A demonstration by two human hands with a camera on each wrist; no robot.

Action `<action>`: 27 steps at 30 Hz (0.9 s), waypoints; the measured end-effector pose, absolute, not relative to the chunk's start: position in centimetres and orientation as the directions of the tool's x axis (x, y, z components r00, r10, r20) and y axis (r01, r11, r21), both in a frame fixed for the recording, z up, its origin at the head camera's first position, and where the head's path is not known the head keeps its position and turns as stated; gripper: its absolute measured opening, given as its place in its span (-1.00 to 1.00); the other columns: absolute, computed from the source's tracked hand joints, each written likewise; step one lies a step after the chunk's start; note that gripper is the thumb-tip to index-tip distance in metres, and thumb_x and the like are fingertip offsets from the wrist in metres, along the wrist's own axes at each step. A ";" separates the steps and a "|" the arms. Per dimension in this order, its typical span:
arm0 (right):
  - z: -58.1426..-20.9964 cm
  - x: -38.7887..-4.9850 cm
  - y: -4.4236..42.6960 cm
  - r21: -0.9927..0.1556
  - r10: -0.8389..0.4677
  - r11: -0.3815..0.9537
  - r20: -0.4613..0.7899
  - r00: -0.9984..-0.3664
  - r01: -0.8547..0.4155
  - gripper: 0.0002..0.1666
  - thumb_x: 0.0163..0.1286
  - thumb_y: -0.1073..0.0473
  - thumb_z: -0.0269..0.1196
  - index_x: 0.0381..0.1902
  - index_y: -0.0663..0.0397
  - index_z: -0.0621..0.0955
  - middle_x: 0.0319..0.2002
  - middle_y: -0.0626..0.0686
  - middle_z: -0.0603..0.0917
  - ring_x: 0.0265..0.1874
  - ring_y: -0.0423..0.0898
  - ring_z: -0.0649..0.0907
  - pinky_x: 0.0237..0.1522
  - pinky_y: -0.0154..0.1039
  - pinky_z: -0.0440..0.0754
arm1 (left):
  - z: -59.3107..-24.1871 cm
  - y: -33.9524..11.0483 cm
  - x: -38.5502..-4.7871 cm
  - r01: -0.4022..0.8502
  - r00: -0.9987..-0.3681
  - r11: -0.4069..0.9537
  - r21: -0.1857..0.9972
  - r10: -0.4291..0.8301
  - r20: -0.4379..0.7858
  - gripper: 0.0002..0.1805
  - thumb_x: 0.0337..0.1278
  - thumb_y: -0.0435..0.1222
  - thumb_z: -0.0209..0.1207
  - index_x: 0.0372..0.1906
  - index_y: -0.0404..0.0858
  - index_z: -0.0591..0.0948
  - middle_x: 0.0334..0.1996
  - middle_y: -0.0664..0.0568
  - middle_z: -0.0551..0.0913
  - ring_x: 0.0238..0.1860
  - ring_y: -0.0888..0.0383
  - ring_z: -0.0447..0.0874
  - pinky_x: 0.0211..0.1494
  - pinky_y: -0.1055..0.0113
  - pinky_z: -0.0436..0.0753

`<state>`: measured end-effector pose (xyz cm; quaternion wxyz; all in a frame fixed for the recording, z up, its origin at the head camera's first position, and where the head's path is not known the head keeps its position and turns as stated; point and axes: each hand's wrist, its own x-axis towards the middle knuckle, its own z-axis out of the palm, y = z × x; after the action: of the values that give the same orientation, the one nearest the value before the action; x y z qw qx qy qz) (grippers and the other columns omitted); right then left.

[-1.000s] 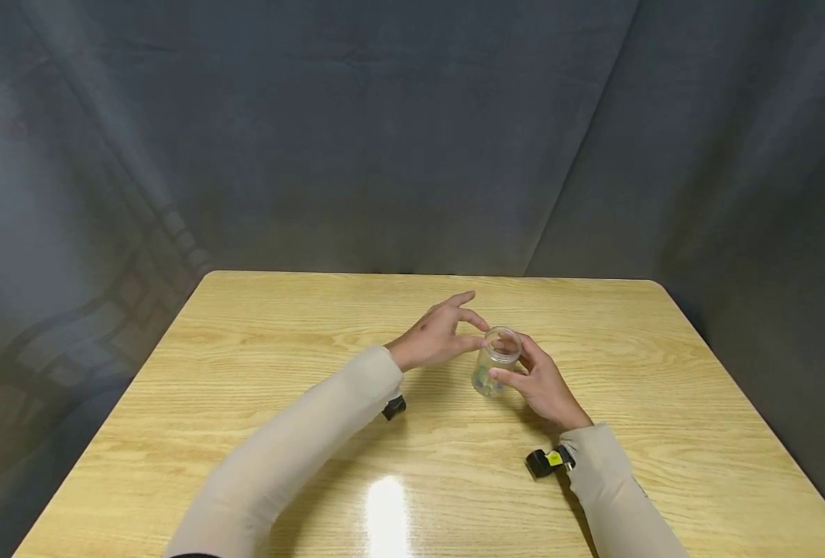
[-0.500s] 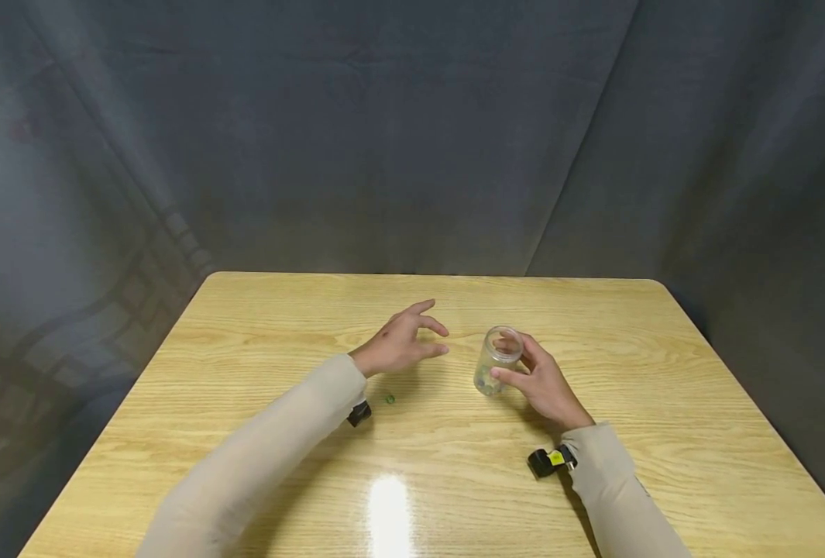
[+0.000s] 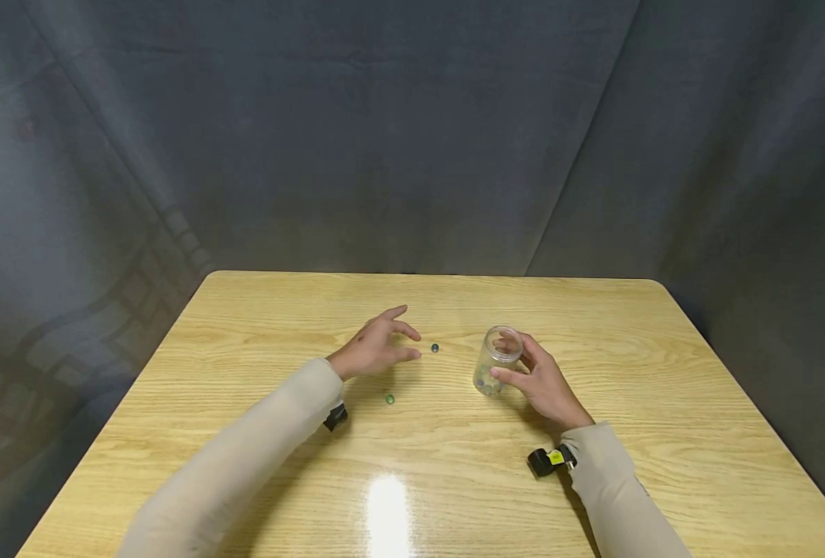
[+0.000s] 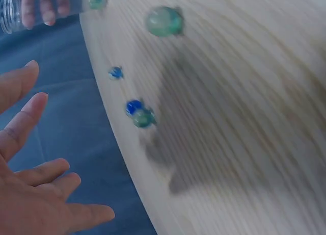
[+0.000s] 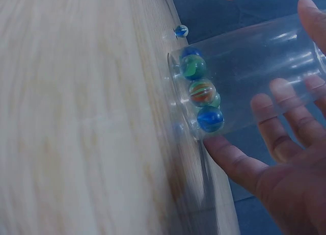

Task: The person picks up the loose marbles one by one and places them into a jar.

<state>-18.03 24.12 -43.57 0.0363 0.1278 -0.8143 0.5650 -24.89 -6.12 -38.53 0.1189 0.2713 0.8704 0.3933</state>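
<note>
My right hand [image 3: 548,389] grips a clear, lidless jar [image 3: 485,366], upright on the table. Several marbles sit at its bottom; the right wrist view shows an orange-striped marble [image 5: 202,93], a green marble [image 5: 193,67] and a blue marble [image 5: 210,119]. My left hand [image 3: 372,349] hovers left of the jar, fingers spread and holding nothing. Just right of its fingertips lies a dark blue marble [image 3: 435,348]. Nearer me is a green marble [image 3: 390,399]. The left wrist view shows further loose ones, including a deep blue marble [image 4: 134,107] touching a greenish marble [image 4: 144,118].
A pale wood-grain table [image 3: 454,473] carries everything, with a bright light reflection near its front. Grey curtains [image 3: 384,139] hang behind and beside it. A black wrist camera [image 3: 541,463] sits low beside the right sleeve.
My left hand has drawn back leftward from the jar's mouth. The green marble and then the dark blue one have come into view on the table. The right hand keeps the jar in place.
</note>
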 end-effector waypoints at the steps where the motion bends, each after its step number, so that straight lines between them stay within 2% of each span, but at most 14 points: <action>1: -43.6 -18.0 24.1 -0.911 -0.168 0.330 0.201 -0.965 -0.247 -0.23 0.36 0.31 0.34 0.46 0.16 0.29 0.26 0.30 0.49 0.34 0.29 0.39 0.31 0.29 0.31 | -38.6 -6.4 -24.9 0.376 -0.827 0.547 0.748 0.562 0.006 -0.67 0.25 -0.26 0.35 0.04 -0.35 0.69 0.56 -0.19 0.03 0.53 -0.23 -0.02 0.47 -0.16 0.16; 10: -43.4 -18.0 24.1 -0.910 -0.167 0.336 0.197 -0.966 -0.244 -0.23 0.37 0.28 0.34 0.46 0.13 0.30 0.27 0.28 0.49 0.34 0.27 0.40 0.31 0.27 0.33 | -39.5 -7.9 -25.4 0.377 -0.834 0.582 0.720 0.551 -0.009 -0.70 0.25 -0.29 0.34 0.01 -0.36 0.69 0.54 -0.32 0.00 0.51 -0.32 0.00 0.42 -0.19 0.24; 17: -43.5 -18.0 24.2 -0.909 -0.165 0.334 0.205 -0.965 -0.250 -0.24 0.37 0.30 0.34 0.45 0.15 0.31 0.27 0.28 0.50 0.33 0.26 0.41 0.33 0.25 0.31 | -40.4 -8.3 -25.9 0.333 -0.846 0.619 0.711 0.529 -0.063 -0.74 0.22 -0.30 0.36 -0.03 -0.32 0.71 0.55 -0.32 -0.04 0.49 -0.27 0.11 0.42 -0.18 0.25; 22: -43.6 -18.1 24.2 -0.909 -0.170 0.330 0.209 -0.963 -0.255 -0.26 0.37 0.30 0.34 0.44 0.17 0.32 0.27 0.29 0.50 0.33 0.27 0.42 0.31 0.26 0.33 | -41.0 -8.2 -26.4 0.315 -0.854 0.639 0.701 0.513 -0.083 -0.76 0.19 -0.31 0.38 -0.06 -0.30 0.72 0.55 -0.30 -0.02 0.50 -0.25 0.08 0.45 -0.16 0.18; 27: -43.7 -18.1 24.3 -0.905 -0.173 0.335 0.214 -0.961 -0.262 -0.25 0.37 0.29 0.34 0.44 0.16 0.31 0.27 0.27 0.50 0.33 0.25 0.41 0.35 0.27 0.26 | -41.6 -8.2 -26.6 0.344 -0.856 0.669 0.659 0.512 -0.074 -0.78 0.17 -0.28 0.40 -0.10 -0.25 0.74 0.53 -0.30 0.06 0.54 -0.25 -0.03 0.48 -0.25 -0.01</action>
<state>-18.10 24.27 -43.69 0.0396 0.1334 -0.8160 0.5610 -26.63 -8.21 -41.55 0.1274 0.2366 0.9046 0.3309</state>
